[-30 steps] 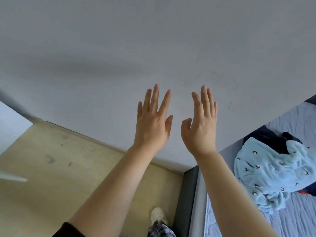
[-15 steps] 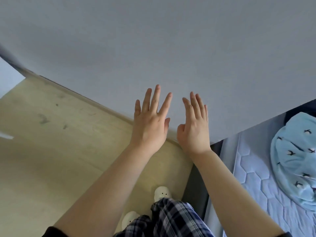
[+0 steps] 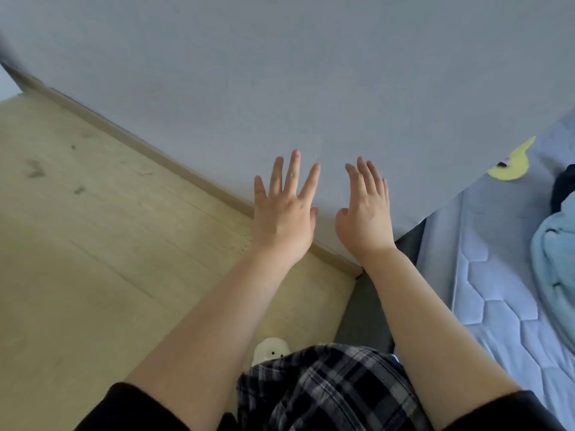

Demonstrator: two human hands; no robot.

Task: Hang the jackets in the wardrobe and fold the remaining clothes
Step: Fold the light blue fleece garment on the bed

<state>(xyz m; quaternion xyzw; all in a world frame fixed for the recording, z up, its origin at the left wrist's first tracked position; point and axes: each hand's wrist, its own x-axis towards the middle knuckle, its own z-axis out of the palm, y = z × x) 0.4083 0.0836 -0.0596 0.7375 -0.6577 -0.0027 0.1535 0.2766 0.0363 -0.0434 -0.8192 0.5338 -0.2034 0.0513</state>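
Observation:
My left hand (image 3: 284, 214) and my right hand (image 3: 365, 214) are stretched out side by side in front of me, backs up, fingers straight and spread, and neither holds anything. A light blue garment (image 3: 553, 262) lies crumpled on the bed at the right edge, with a dark garment (image 3: 563, 189) just behind it. Both are an arm's length to the right of my right hand. No wardrobe is in view.
A grey wall (image 3: 311, 73) fills the upper view, with a skirting board along the wooden floor (image 3: 93, 244) at the left. The bed mattress (image 3: 497, 290) runs down the right side, a yellow shape (image 3: 510, 164) on it. My checked trousers and a white slipper (image 3: 270, 349) show below.
The view has tilted downward and swung, so more floor and my trousers show and the blue garment has slid to the right edge. Both hands stayed open and dropped lower.

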